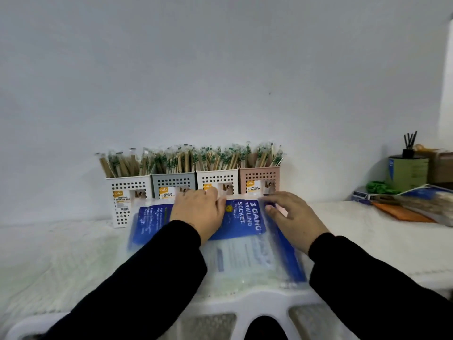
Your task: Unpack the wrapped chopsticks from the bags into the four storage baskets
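Observation:
Four storage baskets stand in a row against the wall: white [127, 190], grey [174, 184], white [217, 180] and pink [259, 179]. All hold wrapped chopsticks [193, 158] standing upright. In front of them a flat clear plastic bag [241, 244] with blue print "3 GANG TRAILING SOCKET" lies on the white table [61, 253]. My left hand [199, 214] lies on the bag and pinches its far edge near the middle. My right hand [291, 217] rests on the bag's right side with fingers spread and relaxed.
At the right edge sit a green tin [408, 174] with black reed sticks, a cardboard box [441, 165], a green scrap [378, 188], an orange packet [402, 213] and another blue-printed bag [431, 202]. The table's front rim [220, 307] is near me.

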Demonstrator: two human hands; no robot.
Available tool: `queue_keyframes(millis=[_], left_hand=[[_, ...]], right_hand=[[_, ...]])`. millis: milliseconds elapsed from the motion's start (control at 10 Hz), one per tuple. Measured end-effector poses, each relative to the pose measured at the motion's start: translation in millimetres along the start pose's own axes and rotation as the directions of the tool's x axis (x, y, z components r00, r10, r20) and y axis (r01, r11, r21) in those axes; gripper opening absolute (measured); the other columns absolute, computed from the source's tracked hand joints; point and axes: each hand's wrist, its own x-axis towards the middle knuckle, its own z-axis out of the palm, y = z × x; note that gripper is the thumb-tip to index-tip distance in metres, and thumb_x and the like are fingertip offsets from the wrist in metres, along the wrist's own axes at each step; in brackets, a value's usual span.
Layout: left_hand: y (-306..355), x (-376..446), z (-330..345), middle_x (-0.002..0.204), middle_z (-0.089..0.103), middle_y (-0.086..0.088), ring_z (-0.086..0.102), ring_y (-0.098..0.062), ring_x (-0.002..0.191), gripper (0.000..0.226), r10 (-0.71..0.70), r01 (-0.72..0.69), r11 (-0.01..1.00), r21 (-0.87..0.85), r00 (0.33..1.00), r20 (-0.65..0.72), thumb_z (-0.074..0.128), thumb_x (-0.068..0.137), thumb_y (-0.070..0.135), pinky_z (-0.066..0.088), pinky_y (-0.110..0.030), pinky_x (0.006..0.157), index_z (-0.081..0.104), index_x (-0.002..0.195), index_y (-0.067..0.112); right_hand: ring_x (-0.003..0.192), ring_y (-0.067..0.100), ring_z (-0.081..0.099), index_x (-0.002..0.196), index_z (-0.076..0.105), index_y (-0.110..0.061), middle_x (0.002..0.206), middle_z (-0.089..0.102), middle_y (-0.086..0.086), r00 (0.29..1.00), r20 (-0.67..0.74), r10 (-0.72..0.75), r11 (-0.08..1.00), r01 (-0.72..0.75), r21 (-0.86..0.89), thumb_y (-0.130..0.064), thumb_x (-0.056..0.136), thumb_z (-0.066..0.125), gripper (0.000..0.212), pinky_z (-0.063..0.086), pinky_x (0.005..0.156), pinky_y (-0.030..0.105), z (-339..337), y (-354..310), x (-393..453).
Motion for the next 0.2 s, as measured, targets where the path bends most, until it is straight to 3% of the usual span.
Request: queue_keyframes(millis=[100,200], left_hand=[[-32.4,-35.0,-30.1,0.076,0.062,0.001,0.059,-0.026,0.077,0.048,0.014,-0.016,1.0,-0.021,0.995,-0.097,0.016,0.098,0.053,0.038,-0.038,0.07,0.052,0.085,0.024],[-85.0,-128.9,-53.6,0.049,0.046,0.003,0.054,-0.021,0.052,0.058,-0.04,0.027,0.989,-0.142,0.995,-0.092,0.013,0.096,0.06,0.039,-0.033,0.051,0.046,0.061,0.026]], right_hand=[[0.113,0.006,0.055,0.109,0.068,-0.03,0.117,0.064,-0.009,0.989,-0.131,-0.07,0.981,0.092,0.17,-0.033,0.092,0.057,0.021,0.042,0.098,0.022,-32.3,-14.6,-24.0],[0.094,0.008,0.066,0.092,0.075,-0.028,0.098,0.072,-0.006,0.97,-0.231,-0.071,0.893,0.165,0.419,-0.035,0.086,0.065,0.014,0.049,0.082,0.015,-94.2,-40.8,-69.8]])
